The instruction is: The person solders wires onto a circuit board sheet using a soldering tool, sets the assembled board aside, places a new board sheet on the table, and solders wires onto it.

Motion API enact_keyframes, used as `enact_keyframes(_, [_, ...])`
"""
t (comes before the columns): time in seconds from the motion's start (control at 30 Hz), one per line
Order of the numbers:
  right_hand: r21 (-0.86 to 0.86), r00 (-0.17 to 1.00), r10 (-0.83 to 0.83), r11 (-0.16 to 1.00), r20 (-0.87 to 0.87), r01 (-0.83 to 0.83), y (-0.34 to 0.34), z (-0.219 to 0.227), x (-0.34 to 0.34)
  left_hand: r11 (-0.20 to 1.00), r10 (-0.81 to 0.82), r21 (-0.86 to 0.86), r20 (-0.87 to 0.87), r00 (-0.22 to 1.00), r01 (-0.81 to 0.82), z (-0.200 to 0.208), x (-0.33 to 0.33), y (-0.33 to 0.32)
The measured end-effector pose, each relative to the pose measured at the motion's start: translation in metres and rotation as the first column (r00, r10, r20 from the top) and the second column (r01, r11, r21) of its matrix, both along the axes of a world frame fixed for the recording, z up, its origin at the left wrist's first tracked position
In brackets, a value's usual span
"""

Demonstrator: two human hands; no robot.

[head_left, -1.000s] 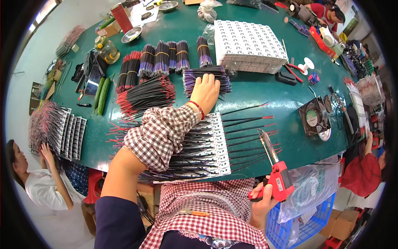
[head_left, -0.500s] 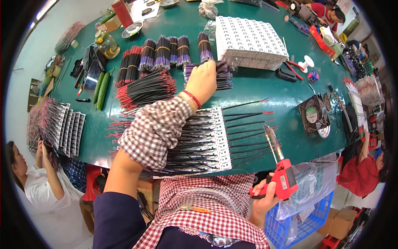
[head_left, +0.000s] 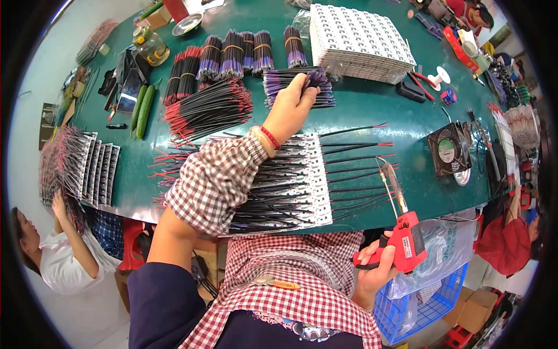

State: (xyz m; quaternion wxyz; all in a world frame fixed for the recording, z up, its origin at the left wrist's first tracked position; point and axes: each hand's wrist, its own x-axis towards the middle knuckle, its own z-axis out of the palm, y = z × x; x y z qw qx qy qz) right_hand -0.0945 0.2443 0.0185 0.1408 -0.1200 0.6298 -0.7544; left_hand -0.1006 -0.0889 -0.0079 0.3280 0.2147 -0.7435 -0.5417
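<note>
My left hand (head_left: 289,110) reaches forward over a pile of purple-tipped black wires (head_left: 279,81). Its thumb and fingers pinch a small dark purple cluster of wire ends (head_left: 314,79); how many is unclear. Beneath my left forearm lies a white circuit board panel (head_left: 321,192), with rows of black wires running across it and red ends sticking out on both sides. My right hand (head_left: 378,270) is wrapped around the handle of a red soldering gun (head_left: 408,244). The gun's metal tip points up and away, just right of the panel's wire ends.
Loose red-tipped wires (head_left: 209,113) and banded wire bundles (head_left: 232,55) lie beyond the panel. A stack of white boards (head_left: 363,46) stands at the back. On the right are a small fan (head_left: 447,150) and red-handled pliers (head_left: 423,87); cucumbers (head_left: 145,113) lie left. People work on both sides.
My left hand's fingers have turned and closed on purple wire ends at the pile. The soldering gun stays in my right hand. The whole view has shifted slightly.
</note>
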Motion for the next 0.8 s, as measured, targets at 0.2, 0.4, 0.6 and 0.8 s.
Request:
enact_keyframes(0.2, [0.039,0.999,-0.028,0.999,0.020,0.028,0.007,-0.003,0.008,0.916,-0.214,-0.267,0.305,0.928,0.299,0.053,0.035,0.042])
enact_keyframes(0.4, [0.113,0.990,0.115,0.986,0.078,-0.123,0.021,-0.016,0.016,0.835,-0.191,-0.319,0.597,0.779,0.449,0.006,0.067,0.052])
enact_keyframes(0.6, [0.152,0.951,0.209,0.957,0.226,-0.247,0.010,-0.009,0.025,0.845,-0.048,-0.389,0.628,0.777,0.366,0.008,0.067,0.063])
enact_keyframes(0.8, [0.167,0.917,0.241,0.938,0.317,-0.304,0.004,-0.014,0.029,0.823,0.011,-0.436,0.654,0.757,0.364,0.003,0.066,0.069])
